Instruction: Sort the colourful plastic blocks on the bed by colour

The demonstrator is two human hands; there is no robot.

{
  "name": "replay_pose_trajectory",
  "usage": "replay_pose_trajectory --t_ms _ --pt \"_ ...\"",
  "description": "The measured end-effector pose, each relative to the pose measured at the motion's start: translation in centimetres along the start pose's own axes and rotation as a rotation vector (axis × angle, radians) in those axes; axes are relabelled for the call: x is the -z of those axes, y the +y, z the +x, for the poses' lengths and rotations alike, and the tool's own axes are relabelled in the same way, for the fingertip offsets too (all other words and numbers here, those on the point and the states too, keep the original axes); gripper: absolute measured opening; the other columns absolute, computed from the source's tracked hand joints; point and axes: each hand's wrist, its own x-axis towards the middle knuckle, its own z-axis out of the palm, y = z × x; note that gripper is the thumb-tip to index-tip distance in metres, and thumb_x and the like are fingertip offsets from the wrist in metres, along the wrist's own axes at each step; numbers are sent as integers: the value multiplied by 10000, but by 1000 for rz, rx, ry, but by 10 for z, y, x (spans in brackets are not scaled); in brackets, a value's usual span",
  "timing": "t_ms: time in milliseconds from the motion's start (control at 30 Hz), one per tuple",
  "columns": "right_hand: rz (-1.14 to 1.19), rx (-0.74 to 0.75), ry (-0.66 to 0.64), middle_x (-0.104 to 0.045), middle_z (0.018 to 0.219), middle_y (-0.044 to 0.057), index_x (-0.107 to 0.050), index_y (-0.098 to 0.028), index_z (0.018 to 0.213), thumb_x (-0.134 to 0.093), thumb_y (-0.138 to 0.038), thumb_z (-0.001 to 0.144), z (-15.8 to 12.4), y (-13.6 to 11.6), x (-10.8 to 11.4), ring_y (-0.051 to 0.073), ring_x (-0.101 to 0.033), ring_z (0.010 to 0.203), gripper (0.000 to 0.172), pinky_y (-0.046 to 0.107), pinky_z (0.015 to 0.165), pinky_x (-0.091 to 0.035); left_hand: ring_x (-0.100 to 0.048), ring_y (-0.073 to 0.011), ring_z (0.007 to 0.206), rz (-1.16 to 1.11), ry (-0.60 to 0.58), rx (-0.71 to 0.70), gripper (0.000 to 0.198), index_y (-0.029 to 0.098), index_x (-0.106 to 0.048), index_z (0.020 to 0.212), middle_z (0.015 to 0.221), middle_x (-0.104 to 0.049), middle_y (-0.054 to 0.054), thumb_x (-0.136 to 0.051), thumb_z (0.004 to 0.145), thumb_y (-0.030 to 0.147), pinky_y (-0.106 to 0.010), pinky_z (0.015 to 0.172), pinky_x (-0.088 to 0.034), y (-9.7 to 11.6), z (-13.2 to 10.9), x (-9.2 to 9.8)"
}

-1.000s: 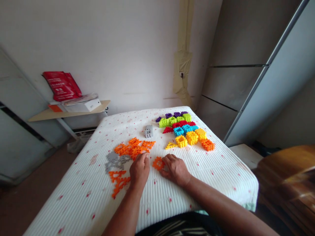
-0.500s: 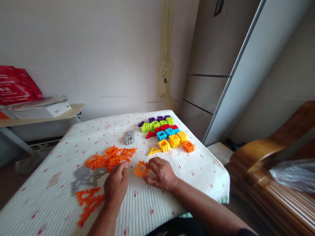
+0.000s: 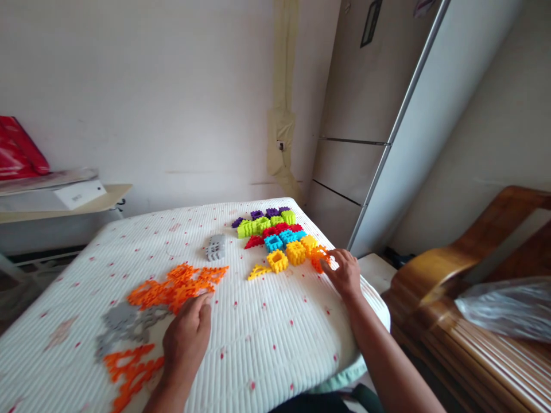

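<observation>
On the right side of the bed-like padded surface, my right hand (image 3: 345,272) pinches an orange snowflake-shaped building piece (image 3: 319,258) between thumb and fingers. It is at the orange stack, beside the yellow interlocking blocks (image 3: 295,253). My left hand (image 3: 187,331) rests near the front, thumb against the curled fingers; whatever lies inside it is hidden. Just beyond its fingertips spreads a loose pile of flat orange pieces (image 3: 181,282). Flat grey pieces (image 3: 121,319) and more orange pieces (image 3: 129,367) lie left of that hand.
Blue (image 3: 274,243), red (image 3: 255,241), green (image 3: 247,229) and purple blocks (image 3: 257,214) stand in rows behind the yellow ones. A grey stack (image 3: 216,248) sits alone mid-surface. A wooden armchair (image 3: 413,269) and a fridge (image 3: 344,149) flank the right; a side table (image 3: 114,194) is at left.
My right hand has carried an orange piece away from the front middle to the orange stack at the right. My left hand stays by the orange pile. The view has turned slightly right.
</observation>
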Motion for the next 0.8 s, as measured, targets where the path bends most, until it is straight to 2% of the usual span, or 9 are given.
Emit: replay_pose_trajectory --t_ms 267,433,600,800 --pt "-57 -46 -75 -654 893 62 -657 -199 906 -550 -360 800 -4 0 -3 206 -566 849 221 307 726 -343 -653 -214 920 -16 33 -7 383 214 -669 970 992 -715 -55 -330 834 328 -305 823 -499 0 -1 -1" --pt "-72 -26 -100 -657 900 64 -657 -196 906 -541 -353 803 -5 -1 -1 203 -578 840 221 310 732 -356 -650 -218 947 -40 28 -11 392 190 -664 972 1010 -709 -76 -321 830 318 -305 832 -497 2 -1 -1" --pt "-120 -17 -134 -653 874 77 -661 -191 894 -522 -408 799 -7 4 -4 221 -587 801 275 321 682 -373 -649 -199 936 -40 2 -1 354 188 -659 971 993 -708 -76 -337 831 238 -302 833 -495 10 -3 4" --pt "-145 47 -105 -639 890 87 -646 -213 889 -477 -494 805 -8 11 -10 253 -585 817 338 337 626 -372 -634 -178 948 -27 -9 -4 326 185 -646 995 999 -693 -74 -349 863 188 -296 861 -479 16 -7 3"
